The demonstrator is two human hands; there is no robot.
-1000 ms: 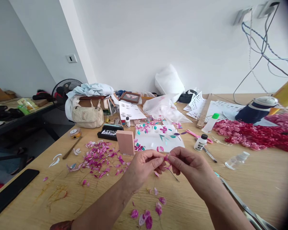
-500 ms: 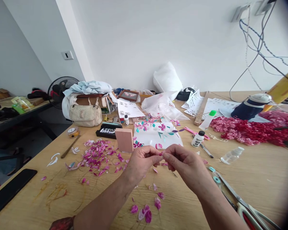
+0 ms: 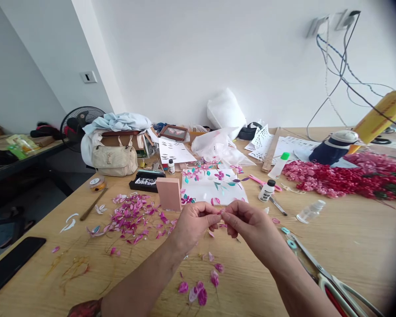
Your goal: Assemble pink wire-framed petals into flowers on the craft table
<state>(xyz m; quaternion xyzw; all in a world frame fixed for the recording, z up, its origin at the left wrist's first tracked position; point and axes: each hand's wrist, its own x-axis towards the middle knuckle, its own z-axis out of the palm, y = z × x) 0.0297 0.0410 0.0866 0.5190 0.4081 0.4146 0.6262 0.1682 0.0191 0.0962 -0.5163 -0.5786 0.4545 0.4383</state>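
Note:
My left hand [image 3: 198, 221] and my right hand [image 3: 246, 219] meet fingertip to fingertip above the middle of the table. Between them they pinch a small pink petal [image 3: 221, 211], mostly covered by the fingers. Both hands are closed on it. Left of my hands lies a heap of pink petals [image 3: 133, 215] on thin stems. Several loose petals [image 3: 201, 294] rest on the wood nearer to me, below the hands. Just behind the hands is a white sheet with pink flowers and green leaves [image 3: 209, 189].
An upright pinkish block [image 3: 169, 194] stands beside the petal heap. To the right are large scissors [image 3: 320, 268], a black-capped bottle [image 3: 267, 190], a clear bottle [image 3: 311, 211] and bunches of red-pink flowers [image 3: 330, 178]. A black phone [image 3: 15, 262] lies at the left edge.
The view has shifted slightly, so the surroundings sit a little further left. Both hands keep their pinch at nearly the same place, fingertips still together.

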